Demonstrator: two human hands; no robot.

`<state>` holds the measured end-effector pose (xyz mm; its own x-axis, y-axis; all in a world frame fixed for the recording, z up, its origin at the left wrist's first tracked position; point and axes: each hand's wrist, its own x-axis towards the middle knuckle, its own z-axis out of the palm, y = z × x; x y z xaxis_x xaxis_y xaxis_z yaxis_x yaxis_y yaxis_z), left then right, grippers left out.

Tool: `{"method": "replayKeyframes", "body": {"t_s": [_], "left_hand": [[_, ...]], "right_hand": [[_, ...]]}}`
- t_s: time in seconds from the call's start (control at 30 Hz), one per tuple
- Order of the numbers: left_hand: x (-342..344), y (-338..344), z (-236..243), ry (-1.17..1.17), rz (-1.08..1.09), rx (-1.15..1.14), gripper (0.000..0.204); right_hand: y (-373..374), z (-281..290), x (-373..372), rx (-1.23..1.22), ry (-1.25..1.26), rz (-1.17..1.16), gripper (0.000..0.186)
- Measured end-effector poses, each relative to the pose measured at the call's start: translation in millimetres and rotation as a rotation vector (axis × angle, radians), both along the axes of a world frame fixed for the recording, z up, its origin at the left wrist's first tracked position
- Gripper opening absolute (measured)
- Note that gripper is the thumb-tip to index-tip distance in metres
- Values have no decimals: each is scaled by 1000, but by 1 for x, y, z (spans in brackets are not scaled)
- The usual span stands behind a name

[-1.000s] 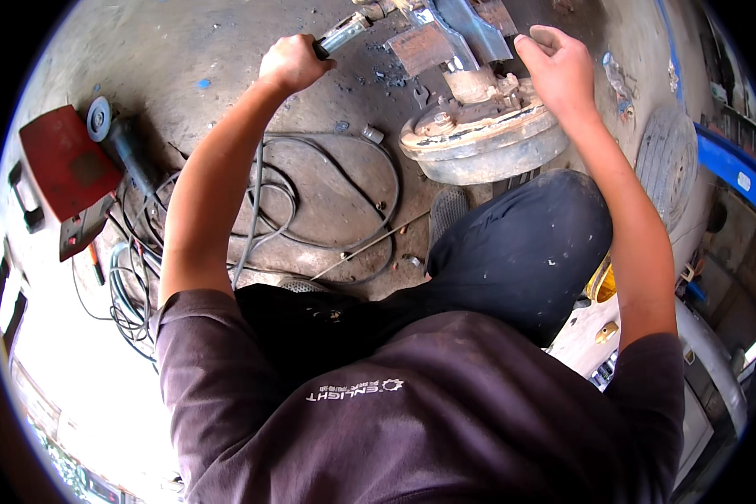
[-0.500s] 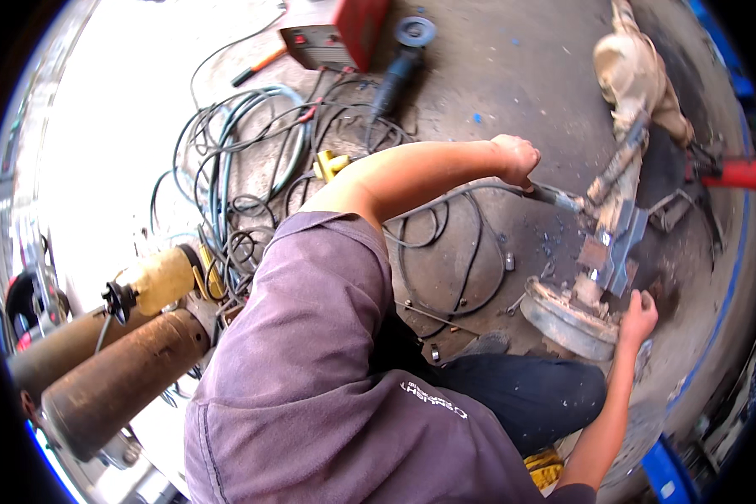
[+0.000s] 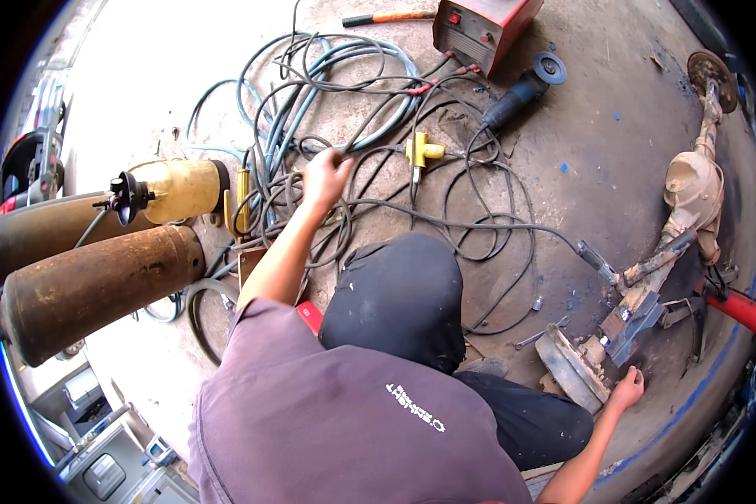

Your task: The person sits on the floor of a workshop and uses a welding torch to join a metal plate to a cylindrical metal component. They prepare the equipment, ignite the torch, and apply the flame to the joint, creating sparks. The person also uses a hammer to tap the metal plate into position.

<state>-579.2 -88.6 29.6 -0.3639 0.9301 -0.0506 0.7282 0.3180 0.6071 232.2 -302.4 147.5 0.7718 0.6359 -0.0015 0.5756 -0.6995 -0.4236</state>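
Concrete floor (image 3: 580,160), stained and scattered with small blue bits and dark flakes; blue line (image 3: 697,395) painted along the right side. Rusty axle (image 3: 693,181) lies at right, running from a round end plate at the top, through a bulging middle housing, down to a drum (image 3: 573,367) near the person's bent knee. Grey-blue steel bracket (image 3: 634,332) sits against the axle just above the drum. Grey cable-end clamp (image 3: 598,262) rests with its far end at the axle tube, apart from both hands; black cable trails from it leftward across the floor. Right hand (image 3: 628,388) is just beside the bracket and drum, fingers curled toward the thumb; cannot tell whether its grip is closed on anything. Left hand (image 3: 326,178) is over the tangle of black cables, arm extended, fingers curled in; a black cable passes at the knuckles, but whether the grip is clamped on it cannot be told. Near the left hand: yellow T-shaped fitting (image 3: 424,151) to its right, blue hose (image 3: 290,109) coiled above. Upper area: red-and-grey box (image 3: 479,38) with cables at its front, angle grinder (image 3: 517,98) lying beside it. Left side: rusty cylinder (image 3: 101,281), yellowish bottle (image 3: 181,191) with black top. Red jack (image 3: 739,311) at far right, near the axle.
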Motion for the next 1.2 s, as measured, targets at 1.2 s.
{"method": "replayKeyframes", "body": {"t_s": [1.2], "left_hand": [[-150, -193, -23, 440, 527, 144, 32]], "right_hand": [[16, 18, -10, -229, -67, 87, 40]]}}
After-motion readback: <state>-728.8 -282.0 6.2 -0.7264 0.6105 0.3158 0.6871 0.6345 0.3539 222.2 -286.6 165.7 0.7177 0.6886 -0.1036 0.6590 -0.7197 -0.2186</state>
